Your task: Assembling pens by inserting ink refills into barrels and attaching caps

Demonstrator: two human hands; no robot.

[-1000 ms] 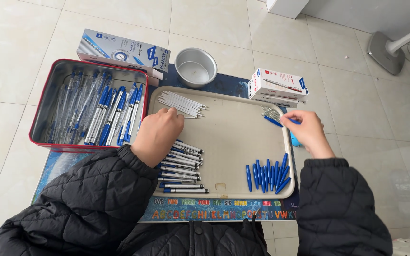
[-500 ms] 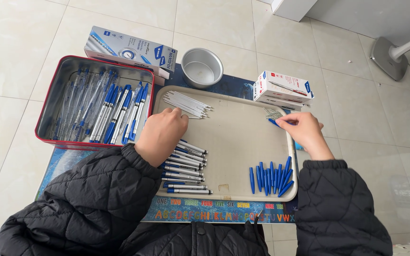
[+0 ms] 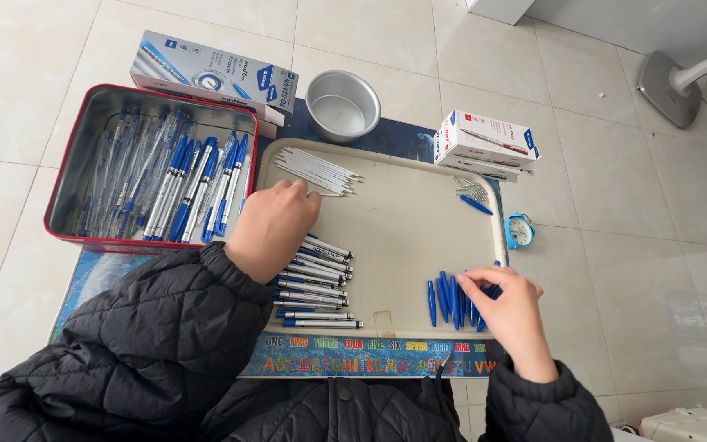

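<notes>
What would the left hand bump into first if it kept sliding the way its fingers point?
The left hand points up and right across the beige plastic tray. It would probably meet the bundle of thin white pen refills first, just beyond its fingertips.

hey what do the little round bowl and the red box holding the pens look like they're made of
Round bowl: likely aluminium or steel, a dull silver-grey with a soft sheen. Red box: probably painted tin, with a glossy red outside, a reflective grey inside and a thin rolled rim.

A metal bowl (image 3: 343, 105), small blue clock (image 3: 520, 232) and fan base (image 3: 669, 77).
</notes>
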